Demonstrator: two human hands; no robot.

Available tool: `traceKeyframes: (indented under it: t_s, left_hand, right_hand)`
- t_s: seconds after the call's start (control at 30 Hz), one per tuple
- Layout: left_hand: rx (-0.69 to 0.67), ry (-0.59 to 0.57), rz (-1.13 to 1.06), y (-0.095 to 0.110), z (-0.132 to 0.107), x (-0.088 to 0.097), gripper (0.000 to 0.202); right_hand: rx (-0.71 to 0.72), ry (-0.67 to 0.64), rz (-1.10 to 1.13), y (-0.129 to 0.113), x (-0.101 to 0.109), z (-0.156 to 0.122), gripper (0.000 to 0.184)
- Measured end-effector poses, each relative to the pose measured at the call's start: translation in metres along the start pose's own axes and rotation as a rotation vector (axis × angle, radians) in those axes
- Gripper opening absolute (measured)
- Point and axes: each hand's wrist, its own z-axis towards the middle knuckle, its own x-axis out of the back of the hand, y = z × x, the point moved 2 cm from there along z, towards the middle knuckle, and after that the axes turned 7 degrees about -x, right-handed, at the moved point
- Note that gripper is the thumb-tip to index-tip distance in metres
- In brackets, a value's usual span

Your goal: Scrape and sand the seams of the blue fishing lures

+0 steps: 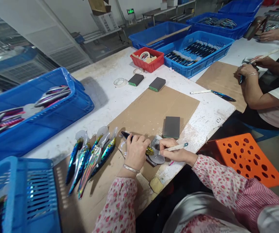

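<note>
My left hand (pixel 136 149) is wrapped around a dark fishing lure (pixel 150 151), pressing it down over the cardboard sheet (pixel 159 106). Its dark tip sticks out on the far side of my fingers, and a clear plastic lip shows at the near end. In my right hand (pixel 171 150) I grip a slim white-handled tool (pixel 178 147) like a pen; its working tip is hidden at the lure's lip. A grey sanding block (pixel 172 127) lies just beyond my hands. To the left, several shiny blue and silver lures (pixel 91 158) with clear lips rest side by side.
Blue crates (pixel 35 129) of lures stand at the left, with another blue basket (pixel 197 53) at the back. Near it are a red tray (pixel 148 60), a tape roll (pixel 120 82) and sanding blocks (pixel 157 83). A co-worker's hands (pixel 248 69) work at the right, above an orange stool (pixel 251 160).
</note>
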Motion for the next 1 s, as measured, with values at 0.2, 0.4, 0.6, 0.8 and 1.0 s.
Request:
traceKeyframes:
  t_s: [0.2, 0.4, 0.6, 0.8, 1.0]
  left_hand:
    - [-0.003, -0.004, -0.003, -0.001, 0.0, 0.0, 0.028]
    - [-0.008, -0.002, 0.003, 0.0, 0.0, 0.0, 0.027]
    - [-0.006, 0.003, -0.005, -0.001, 0.0, -0.001, 0.028]
    - [-0.002, -0.006, -0.003, 0.0, 0.0, 0.0, 0.028]
    - [-0.001, -0.021, -0.002, -0.001, -0.001, 0.0, 0.027]
  right_hand:
    - [0.006, 0.035, -0.056, -0.01, 0.0, 0.0, 0.015]
    - [0.047, -0.009, -0.069, -0.009, 0.0, 0.003, 0.013]
    - [-0.044, -0.006, -0.019, -0.006, 0.002, 0.002, 0.013]
    - [0.014, -0.013, -0.04, -0.01, 0.001, 0.001, 0.015]
    - [0.09, 0.112, -0.135, -0.004, -0.008, 0.0, 0.013]
